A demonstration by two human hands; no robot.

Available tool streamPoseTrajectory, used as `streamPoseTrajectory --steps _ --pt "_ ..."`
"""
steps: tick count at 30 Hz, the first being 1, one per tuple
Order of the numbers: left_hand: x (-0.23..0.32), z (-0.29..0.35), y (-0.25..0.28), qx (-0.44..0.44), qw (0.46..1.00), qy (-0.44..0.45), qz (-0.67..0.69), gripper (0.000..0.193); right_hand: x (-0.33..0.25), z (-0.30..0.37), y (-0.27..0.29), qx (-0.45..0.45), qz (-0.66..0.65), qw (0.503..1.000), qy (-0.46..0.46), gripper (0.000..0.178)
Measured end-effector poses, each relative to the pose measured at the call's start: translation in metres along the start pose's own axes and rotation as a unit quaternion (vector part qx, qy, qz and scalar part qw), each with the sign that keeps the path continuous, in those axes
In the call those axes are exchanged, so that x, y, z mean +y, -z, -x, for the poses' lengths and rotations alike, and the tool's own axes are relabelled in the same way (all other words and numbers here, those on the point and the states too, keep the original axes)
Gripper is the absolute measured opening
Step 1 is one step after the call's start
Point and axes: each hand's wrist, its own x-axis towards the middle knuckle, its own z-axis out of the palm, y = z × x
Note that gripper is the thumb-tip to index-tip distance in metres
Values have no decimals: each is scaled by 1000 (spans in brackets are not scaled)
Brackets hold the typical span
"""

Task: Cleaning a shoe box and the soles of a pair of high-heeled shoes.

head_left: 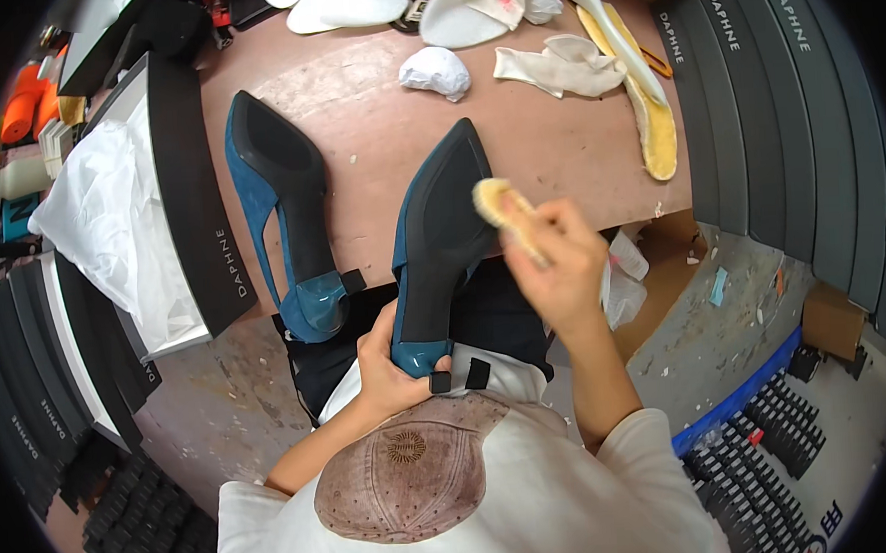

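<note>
My left hand (380, 372) is wrapped round the heel end of a teal high-heeled shoe (425, 356), held sole up with its pointed toe away from me. Its black sole (446, 201) faces me. In my right hand (561, 265) is a small brush with pale yellow bristles (500, 201), smeared by motion. The brush head is at the right edge of the sole near the toe; whether it touches cannot be told. To the left, a matching teal slingback shoe (256, 204) lies sole up on the pink worktable (357, 171), its heel over the near edge.
An open dark shoebox with white tissue paper (109, 214) stands left. On the table's far side are crumpled white paper (434, 73), a cloth glove (562, 67) and a long yellow-and-white strip (651, 130). Stacked grey shoeboxes (805, 117) rise at right; black heel tips (744, 471) fill a tray below.
</note>
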Motion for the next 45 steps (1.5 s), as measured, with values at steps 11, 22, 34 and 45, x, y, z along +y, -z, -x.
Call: streamPoseTrajectory --steps 11,22,34,45 --pt "-7 6 4 -27 998 36 44 60 -27 15 -19 -170 -22 942 289 49" --pt "32 -67 -53 84 991 -18 103 87 -19 -48 61 339 -186 917 -101 28" --pt "37 -46 62 261 930 -58 -252 80 36 -15 21 248 92 962 -75 17" --pt "7 -19 90 1 842 192 505 54 42 -48 43 286 73 946 -135 25"
